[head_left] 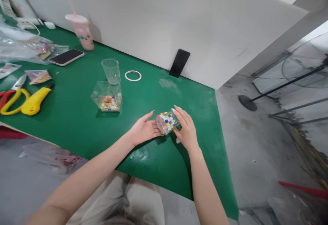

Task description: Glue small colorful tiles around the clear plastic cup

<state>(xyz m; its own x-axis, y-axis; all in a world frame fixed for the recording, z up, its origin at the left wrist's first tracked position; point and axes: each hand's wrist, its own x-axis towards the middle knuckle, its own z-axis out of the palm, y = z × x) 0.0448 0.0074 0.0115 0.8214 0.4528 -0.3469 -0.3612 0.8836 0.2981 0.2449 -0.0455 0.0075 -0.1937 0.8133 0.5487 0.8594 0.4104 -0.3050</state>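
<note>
Both my hands hold a small clear cup (166,121) lying on its side just above the green table (77,122); coloured mosaic squares cover part of its wall. My left hand (143,131) cups its open end from the left, fingers curled under it. My right hand (185,129) grips its base from the right, fingers wrapped over the top. Further left stands a clear box (107,97) with several small coloured tiles inside. An empty clear cup (111,71) stands behind that box.
A white ring (133,75) lies by the wall. A black phone (179,63) leans on the white wall. At the left are another phone (66,56), a pink drink cup (81,30), yellow-handled scissors (12,102), a yellow cutter (34,101) and plastic bags (23,47). Right of the table edge is bare floor with a fan stand (247,102).
</note>
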